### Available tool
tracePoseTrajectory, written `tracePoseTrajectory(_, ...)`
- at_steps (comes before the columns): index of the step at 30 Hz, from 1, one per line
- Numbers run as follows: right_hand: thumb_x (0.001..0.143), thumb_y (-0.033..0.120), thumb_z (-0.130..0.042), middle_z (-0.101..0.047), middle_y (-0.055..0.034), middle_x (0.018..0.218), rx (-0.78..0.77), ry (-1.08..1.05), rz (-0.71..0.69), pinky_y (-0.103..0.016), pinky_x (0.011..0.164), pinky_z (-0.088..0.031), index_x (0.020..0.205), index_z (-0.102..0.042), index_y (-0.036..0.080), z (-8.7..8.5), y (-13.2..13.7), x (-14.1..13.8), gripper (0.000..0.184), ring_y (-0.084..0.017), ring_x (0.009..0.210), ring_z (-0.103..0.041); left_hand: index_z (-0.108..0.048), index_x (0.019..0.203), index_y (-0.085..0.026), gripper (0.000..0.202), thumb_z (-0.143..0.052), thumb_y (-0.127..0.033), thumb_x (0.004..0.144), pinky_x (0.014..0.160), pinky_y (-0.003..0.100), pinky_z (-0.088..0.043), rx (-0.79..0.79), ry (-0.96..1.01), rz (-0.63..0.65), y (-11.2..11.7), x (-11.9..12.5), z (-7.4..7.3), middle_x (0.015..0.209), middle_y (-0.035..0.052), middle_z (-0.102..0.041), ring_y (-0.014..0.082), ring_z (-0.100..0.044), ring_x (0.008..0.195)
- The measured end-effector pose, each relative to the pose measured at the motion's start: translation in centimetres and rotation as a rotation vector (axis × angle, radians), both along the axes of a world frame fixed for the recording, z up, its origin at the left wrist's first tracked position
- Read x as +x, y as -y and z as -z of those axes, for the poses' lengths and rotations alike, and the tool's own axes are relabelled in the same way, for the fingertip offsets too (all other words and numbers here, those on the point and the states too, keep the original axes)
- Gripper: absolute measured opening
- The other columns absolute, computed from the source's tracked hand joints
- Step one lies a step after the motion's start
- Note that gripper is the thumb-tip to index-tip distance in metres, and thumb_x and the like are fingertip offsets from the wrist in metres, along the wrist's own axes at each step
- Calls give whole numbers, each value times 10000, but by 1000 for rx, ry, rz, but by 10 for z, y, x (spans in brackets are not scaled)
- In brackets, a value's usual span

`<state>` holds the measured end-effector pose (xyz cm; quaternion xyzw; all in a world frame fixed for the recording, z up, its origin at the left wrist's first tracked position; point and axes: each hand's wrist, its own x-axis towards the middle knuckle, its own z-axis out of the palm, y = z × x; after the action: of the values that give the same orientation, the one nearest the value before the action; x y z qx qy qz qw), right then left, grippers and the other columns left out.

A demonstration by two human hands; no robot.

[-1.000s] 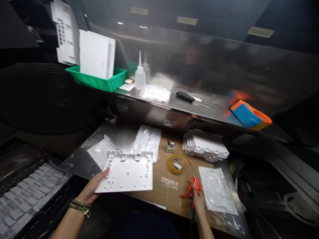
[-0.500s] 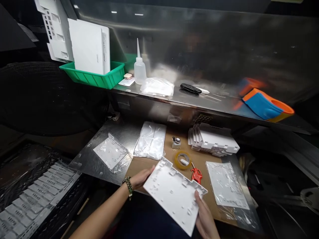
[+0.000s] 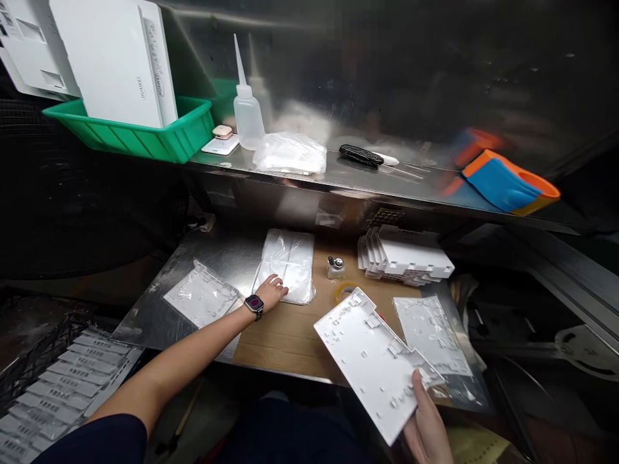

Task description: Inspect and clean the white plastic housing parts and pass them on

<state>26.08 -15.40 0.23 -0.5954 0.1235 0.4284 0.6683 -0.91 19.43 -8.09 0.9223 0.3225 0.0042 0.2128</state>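
Note:
My right hand (image 3: 427, 422) grips a white plastic panel (image 3: 370, 364) by its lower right edge, thumb on the clipped inner face. The panel is held tilted above the front of the bench. My left hand (image 3: 271, 292), with a watch at the wrist, reaches to the near edge of a stack of clear plastic bags (image 3: 290, 258). Its fingers are apart and rest on or just over the bags; nothing shows in them. A tape roll (image 3: 344, 291) lies partly hidden behind the panel. Bagged white panels lie to the left (image 3: 200, 296) and right (image 3: 430, 332).
White panels (image 3: 411, 251) are stacked at the back right, near a small pump bottle (image 3: 335, 267). The shelf bears a green bin (image 3: 188, 138), a squeeze bottle (image 3: 249, 119) and a blue-orange tape dispenser (image 3: 507, 183). A crate at lower left holds bagged panels (image 3: 62, 393).
My left hand has let go of the panel and moved up to the bag stack. The panel has shifted right in my right hand, now covering most of the red-handled tool. The view has shifted.

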Motion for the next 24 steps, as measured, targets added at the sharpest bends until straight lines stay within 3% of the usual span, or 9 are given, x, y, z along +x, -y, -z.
tracePoseTrajectory(7,860,578,-735,-622,-111,1460,33,-33,36,-514,1192,-427,1542,-454,236,-8,-6,-7,813,-300,1409,-533,-630,1245,-167,331,-652,-363,980,869,443,-601,74,-96,68,-30,16,-11,1210,95,-674,235,-682,1018)
tracePoseTrajectory(13,873,584,-711,-597,-108,1488,48,13,54,-496,1190,-433,1529,-471,221,-19,-10,-6,787,-296,1409,-533,-637,1266,-174,366,-677,-368,958,1066,581,-486,100,-94,181,-5,21,4,1371,120,-615,313,-587,1264)
tracePoseTrajectory(15,861,593,-720,-585,-102,1502,45,22,63,-501,1189,-435,1530,-472,233,-22,-7,-6,798,-303,1397,-543,-651,1242,-182,317,-659,-348,972,1069,567,-488,73,-70,195,0,17,7,1359,115,-626,299,-592,1258)
tracePoseTrajectory(18,848,609,-729,-572,-95,1516,36,31,59,-508,1189,-435,1536,-466,251,-24,-1,-6,819,-310,1396,-544,-661,1212,-193,276,-642,-349,985,1005,508,-543,-6,-52,151,-8,14,6,1304,107,-650,263,-639,1160)
tracePoseTrajectory(24,845,626,-723,-541,-88,1546,-4,45,73,-530,1197,-422,1538,-464,265,-22,5,-2,824,-322,1421,-513,-620,1269,-173,367,-662,-381,970,900,470,-590,-209,-47,-62,-44,20,-6,1259,105,-655,252,-670,1059)
